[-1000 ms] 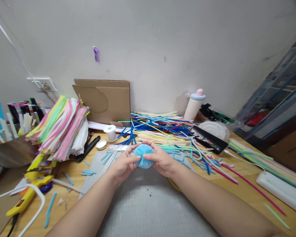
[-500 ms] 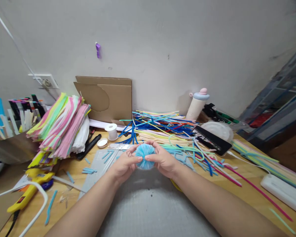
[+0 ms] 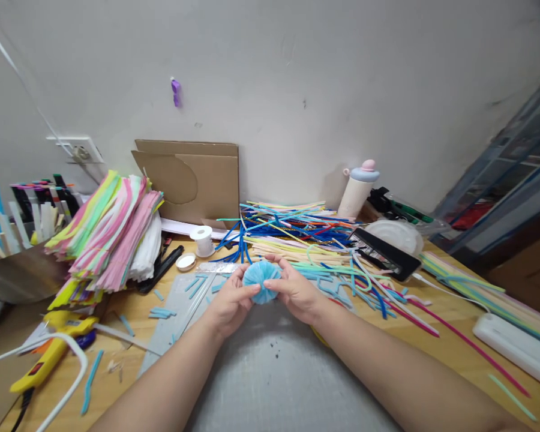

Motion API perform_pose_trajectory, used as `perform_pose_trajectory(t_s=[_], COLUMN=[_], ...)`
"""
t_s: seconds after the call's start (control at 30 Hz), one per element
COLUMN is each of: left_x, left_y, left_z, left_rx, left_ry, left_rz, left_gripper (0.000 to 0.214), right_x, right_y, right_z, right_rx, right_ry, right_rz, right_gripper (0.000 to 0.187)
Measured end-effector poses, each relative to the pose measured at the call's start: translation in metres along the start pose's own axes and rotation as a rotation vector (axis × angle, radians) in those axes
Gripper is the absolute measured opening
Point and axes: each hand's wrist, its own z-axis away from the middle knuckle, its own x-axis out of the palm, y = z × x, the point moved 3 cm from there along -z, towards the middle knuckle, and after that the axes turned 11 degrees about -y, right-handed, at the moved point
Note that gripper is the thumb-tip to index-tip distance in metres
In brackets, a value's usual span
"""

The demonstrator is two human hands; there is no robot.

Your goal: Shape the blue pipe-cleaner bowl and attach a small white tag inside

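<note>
A round, light blue fluffy ball (image 3: 261, 277), its strands drawn toward the middle, is held up between both hands above the grey cutting mat (image 3: 270, 378). My left hand (image 3: 229, 305) grips it from the left, thumb on its front near the centre. On the other side my right hand (image 3: 297, 293) has its thumb on the front and its fingers behind the top edge. The back of the ball and some fingertips are hidden. Short blue pipe cleaner pieces (image 3: 162, 312) lie on the mat's left edge.
A yellow glue gun (image 3: 56, 345) lies at left, beside bundled coloured strips (image 3: 112, 231). Behind the hands are piled pipe cleaners (image 3: 288, 222), a white spool (image 3: 202, 241) and cardboard (image 3: 189, 180). To the right are a phone (image 3: 387, 255), a bottle (image 3: 357, 192) and a power strip (image 3: 517, 348).
The view has shifted slightly. The ball, still in both hands, sits a little further left, and my right hand's upper fingers have lifted slightly from its top edge.
</note>
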Motion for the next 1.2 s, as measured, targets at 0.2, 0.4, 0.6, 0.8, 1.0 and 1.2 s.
perform_pose_trajectory(t_s=[0.2,0.4,0.6,0.8,1.0,1.2], left_x=[-0.003,-0.007,-0.002,-0.001,-0.001,0.005], left_y=[-0.001,0.000,0.001,-0.002,0.000,0.008], left_z=[-0.001,-0.001,0.001,0.000,-0.001,0.002], left_rx=[-0.036,-0.024,-0.022,-0.012,0.000,0.015], left_ry=[0.013,0.028,0.048,0.062,0.043,0.015], left_rz=[0.013,-0.016,-0.063,-0.053,-0.029,-0.053], left_gripper=[0.042,0.040,0.048,0.050,0.056,0.070], right_x=[-0.001,-0.001,-0.004,-0.007,0.000,0.004], right_y=[-0.003,0.002,0.005,0.007,0.004,-0.003], right_z=[0.000,-0.002,-0.004,-0.004,-0.003,-0.001], right_rx=[0.023,-0.022,-0.041,-0.052,-0.042,-0.020], right_ry=[-0.019,0.009,0.040,0.050,0.023,-0.023], right_rz=[-0.005,-0.017,-0.001,0.013,-0.004,-0.017], right_gripper=[0.068,0.062,0.062,0.060,0.059,0.059])
